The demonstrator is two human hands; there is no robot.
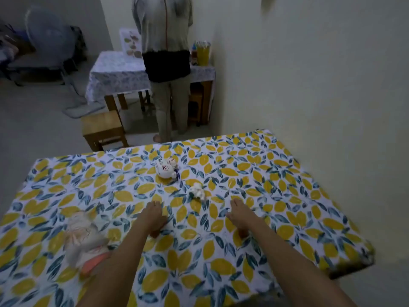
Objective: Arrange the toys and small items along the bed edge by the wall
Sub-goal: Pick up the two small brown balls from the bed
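Both hands, left hand (pixel 153 216) and right hand (pixel 240 212), are being pressed flat on the bed (pixel 287 218), fingers spread, empty. Two figurines, a cat figurine (pixel 166 169) and a smaller figurine (pixel 197 191), are lying mid-frame, well apart from the wall (pixel 309 85); toppling is being risked if nudged.

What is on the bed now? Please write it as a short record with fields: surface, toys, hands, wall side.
surface: bed with lemon-print sheet
toys: white cat figurine near the middle; small white figure just nearer; blurred soft toy at left
left hand: flat on the sheet, empty
right hand: flat on the sheet, empty
wall side: wall at right; no toy lies along that edge yet
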